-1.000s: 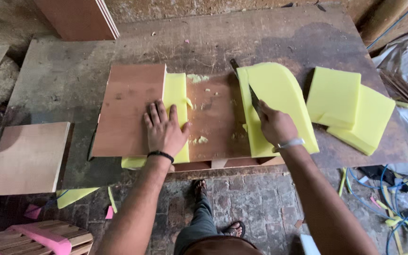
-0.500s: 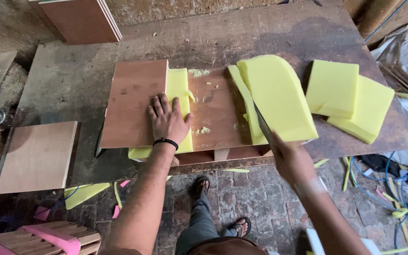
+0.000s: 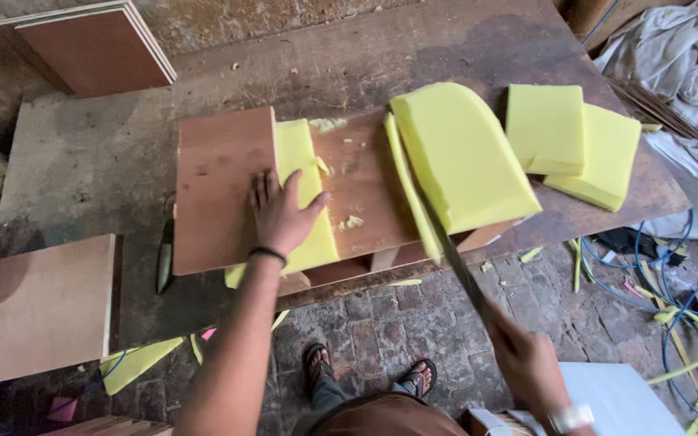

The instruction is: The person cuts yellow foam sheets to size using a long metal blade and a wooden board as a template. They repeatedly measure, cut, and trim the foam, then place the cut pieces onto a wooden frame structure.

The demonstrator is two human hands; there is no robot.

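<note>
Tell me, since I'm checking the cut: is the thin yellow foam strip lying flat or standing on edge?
On edge. The thin foam strip stands upright on the wooden board, leaning against the big curved foam piece, with the knife blade at its near end.

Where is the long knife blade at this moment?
In the head view, the knife blade is right of centre, held by the right hand, slanting up from the table's front edge along the thin foam strip beside the large curved foam piece.
</note>
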